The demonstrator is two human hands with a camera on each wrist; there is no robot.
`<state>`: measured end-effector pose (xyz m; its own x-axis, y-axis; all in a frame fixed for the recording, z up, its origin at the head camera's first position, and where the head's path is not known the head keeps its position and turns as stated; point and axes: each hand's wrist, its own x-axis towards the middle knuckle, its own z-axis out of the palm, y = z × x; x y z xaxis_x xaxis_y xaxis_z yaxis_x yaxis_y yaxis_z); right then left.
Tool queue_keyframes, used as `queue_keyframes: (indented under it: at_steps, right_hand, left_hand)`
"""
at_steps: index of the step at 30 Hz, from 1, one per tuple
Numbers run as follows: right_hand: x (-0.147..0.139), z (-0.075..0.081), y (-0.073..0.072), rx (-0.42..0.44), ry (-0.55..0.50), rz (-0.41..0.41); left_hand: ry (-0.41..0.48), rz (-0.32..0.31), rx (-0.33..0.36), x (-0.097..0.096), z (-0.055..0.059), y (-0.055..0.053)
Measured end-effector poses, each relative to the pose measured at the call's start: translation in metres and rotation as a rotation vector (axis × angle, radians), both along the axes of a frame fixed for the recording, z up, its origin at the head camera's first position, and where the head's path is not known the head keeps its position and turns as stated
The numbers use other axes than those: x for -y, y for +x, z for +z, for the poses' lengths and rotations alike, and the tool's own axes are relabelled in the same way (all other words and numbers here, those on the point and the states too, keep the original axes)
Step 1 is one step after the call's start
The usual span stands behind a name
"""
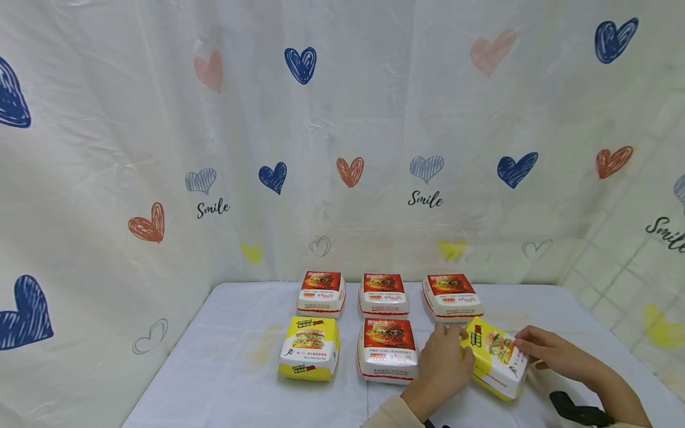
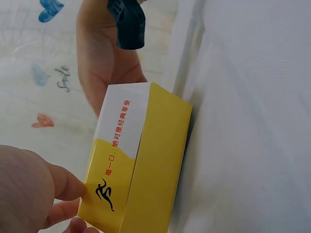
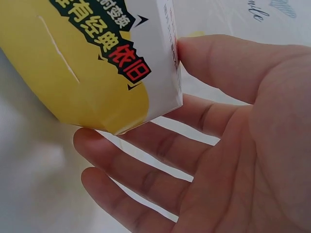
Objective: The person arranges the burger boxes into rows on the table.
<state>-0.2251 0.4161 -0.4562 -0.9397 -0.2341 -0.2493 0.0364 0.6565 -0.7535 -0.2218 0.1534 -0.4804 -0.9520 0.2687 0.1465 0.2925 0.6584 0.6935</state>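
A yellow-and-white burger box (image 1: 496,358) with a burger picture on its lid sits turned at an angle at the front right of the table. My left hand (image 1: 445,364) pinches its left end between thumb and fingers; the left wrist view shows these fingertips at a corner of the burger box (image 2: 133,160). On the opposite end, my right hand (image 1: 556,352) holds the box. In the right wrist view the right hand's thumb presses one face of the burger box (image 3: 97,73), while some fingers reach behind and under its edge.
A red-and-white burger box (image 1: 387,351) stands just left of my left hand, beside another yellow burger box (image 1: 309,348). Behind them is a row of three red-topped boxes, the rightmost red box (image 1: 452,296) nearest my hands. A heart-printed curtain (image 1: 374,119) hangs behind the white table (image 1: 214,356).
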Motion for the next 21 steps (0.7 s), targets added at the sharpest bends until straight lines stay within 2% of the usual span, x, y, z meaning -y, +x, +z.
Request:
queue_keyframes:
  at_steps: [8, 17, 21]
  right_hand:
    - [0.0004, 0.0006, 0.0002, 0.002, -0.009, 0.019]
    - [0.0021, 0.0044, 0.0035, 0.005, -0.015, 0.032]
    - [0.0047, 0.0071, 0.0052, 0.019, -0.01, 0.041]
  left_hand:
    - [-0.045, 0.003, -0.024, -0.0012, 0.0018, 0.0008]
    - [-0.075, 0.013, 0.001, -0.0023, 0.0021, 0.003]
    - [-0.079, 0.02, -0.014, -0.0022, 0.0022, 0.0046]
